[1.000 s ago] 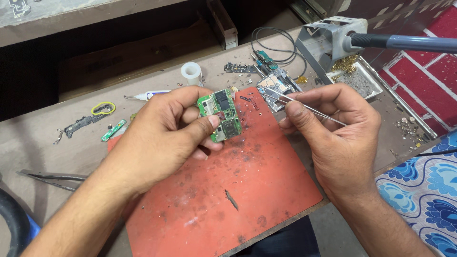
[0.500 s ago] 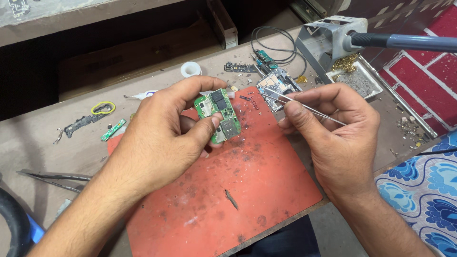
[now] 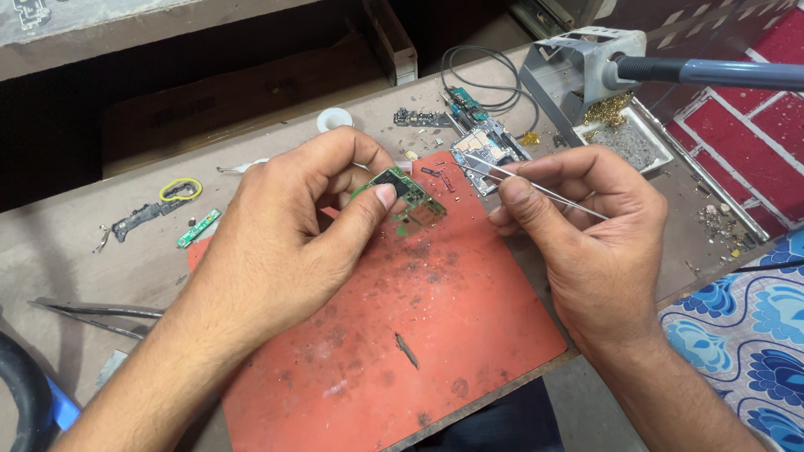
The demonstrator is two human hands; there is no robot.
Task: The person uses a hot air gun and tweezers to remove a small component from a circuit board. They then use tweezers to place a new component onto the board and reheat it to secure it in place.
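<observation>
1. Compared with a moment before, the green circuit board [image 3: 409, 199] is turned more flat and edge-on in the left hand [image 3: 289, 243]; earlier its face was more toward the camera. The right hand [image 3: 586, 230] has stayed in almost the same place.
2. Nearest to the person, a small dark sliver [image 3: 408, 351] lies alone on the red mat [image 3: 435, 335], which is dirty with spots and small crumbs.
3. Above the mat, the left hand holds the circuit board, with the thumb pressed on its top and the fingers curled behind it.
4. On the other side, the right hand is closed around thin metal tweezers [image 3: 536, 187]. Their tips point left toward the board but are apart from it.
5. At the left part of the table [image 3: 75, 268], a second pair of tweezers [image 3: 96, 316] lies flat. Further back are a small green strip [image 3: 198, 228], a dark metal part [image 3: 138, 219] and a yellow ring [image 3: 181, 189].
6. Just behind the mat, another circuit board [image 3: 486, 151] rests on the table, and a white roll of tape [image 3: 334, 120] is to the left of it.
7. Far right, a grey stand [image 3: 578, 71] carries a soldering iron [image 3: 712, 71] with a blue handle, next to a small tray [image 3: 636, 144] and a black cable [image 3: 477, 71].
</observation>
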